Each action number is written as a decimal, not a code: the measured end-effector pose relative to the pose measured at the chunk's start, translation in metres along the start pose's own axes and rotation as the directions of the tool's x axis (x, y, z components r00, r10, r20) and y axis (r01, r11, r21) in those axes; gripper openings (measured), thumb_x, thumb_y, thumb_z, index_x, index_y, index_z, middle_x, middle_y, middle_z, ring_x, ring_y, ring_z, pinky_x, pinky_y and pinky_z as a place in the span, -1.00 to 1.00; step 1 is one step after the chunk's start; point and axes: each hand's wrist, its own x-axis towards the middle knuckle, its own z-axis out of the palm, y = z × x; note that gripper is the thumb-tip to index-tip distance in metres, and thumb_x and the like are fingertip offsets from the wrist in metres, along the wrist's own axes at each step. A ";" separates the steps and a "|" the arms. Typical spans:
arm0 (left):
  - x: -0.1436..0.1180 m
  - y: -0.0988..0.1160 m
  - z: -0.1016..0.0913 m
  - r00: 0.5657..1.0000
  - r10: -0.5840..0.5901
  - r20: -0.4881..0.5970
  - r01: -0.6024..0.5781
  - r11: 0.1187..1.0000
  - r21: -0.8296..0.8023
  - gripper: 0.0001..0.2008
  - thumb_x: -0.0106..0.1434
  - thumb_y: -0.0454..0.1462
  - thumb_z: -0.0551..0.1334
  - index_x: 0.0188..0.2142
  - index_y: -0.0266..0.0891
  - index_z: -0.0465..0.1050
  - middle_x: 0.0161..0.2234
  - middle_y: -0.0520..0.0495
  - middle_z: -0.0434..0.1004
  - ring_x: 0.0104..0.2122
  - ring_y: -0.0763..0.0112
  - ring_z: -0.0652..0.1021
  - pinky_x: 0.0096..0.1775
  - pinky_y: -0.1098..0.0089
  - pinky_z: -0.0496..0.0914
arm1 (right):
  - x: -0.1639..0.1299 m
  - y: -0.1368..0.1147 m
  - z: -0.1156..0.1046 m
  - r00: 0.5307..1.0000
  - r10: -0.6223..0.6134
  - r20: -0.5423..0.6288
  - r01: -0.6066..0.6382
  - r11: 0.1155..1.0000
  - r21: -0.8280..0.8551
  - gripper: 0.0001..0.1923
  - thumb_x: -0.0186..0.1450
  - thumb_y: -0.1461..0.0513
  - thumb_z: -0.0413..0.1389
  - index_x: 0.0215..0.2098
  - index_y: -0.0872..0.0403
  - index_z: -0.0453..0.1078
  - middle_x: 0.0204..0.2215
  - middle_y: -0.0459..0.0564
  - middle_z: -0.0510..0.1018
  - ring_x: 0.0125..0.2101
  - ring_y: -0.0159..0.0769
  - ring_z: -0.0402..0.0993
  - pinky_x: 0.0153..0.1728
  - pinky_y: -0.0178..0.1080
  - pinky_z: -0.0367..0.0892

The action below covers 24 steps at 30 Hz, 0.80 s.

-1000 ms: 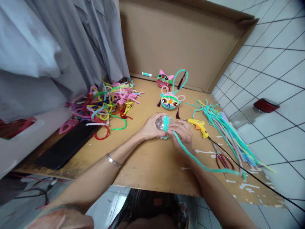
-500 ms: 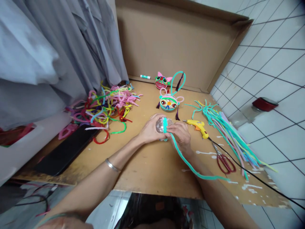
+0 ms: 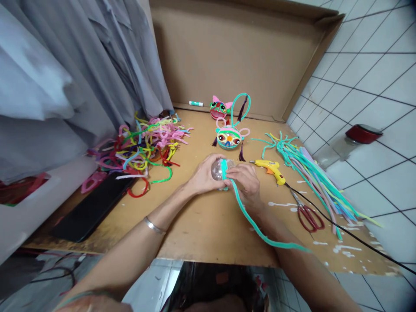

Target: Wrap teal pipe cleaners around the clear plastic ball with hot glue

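A clear plastic ball is gripped from the left by my left hand, thumb and fingers curved round it. Over its middle runs a band of turquoise pipe cleaner, whose long tail trails down to the right across my right forearm. The fingers of my right hand are closed on the pipe cleaner, pressing it against the ball. Just beyond stands a finished-looking animal face with pink loop ears and purple tassels. Behind it sits a smaller face with pink pointed ears.
Right of my hands lie a yellow glue gun with a black cord, red-handled scissors and a bundle of long pipe cleaners. At left are tangled pipe cleaners and a black slab. A cardboard wall closes the back.
The view has shifted slightly. Both hands stay on the ball with almost the same grip, and the pipe cleaner's tail keeps nearly the same curve.
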 end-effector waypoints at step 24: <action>0.001 -0.010 0.004 0.962 0.260 -0.078 -0.252 0.963 0.098 -0.38 0.00 -0.13 0.39 0.03 -0.18 0.26 0.11 -0.28 0.35 0.17 0.04 0.41 0.18 0.02 0.33 | 0.001 0.003 -0.001 1.000 0.008 -0.007 -0.007 1.000 0.017 -0.90 0.36 0.17 0.14 -0.25 -0.03 0.50 -0.28 -0.02 0.66 -0.24 -0.21 0.52 -0.12 -0.06 0.36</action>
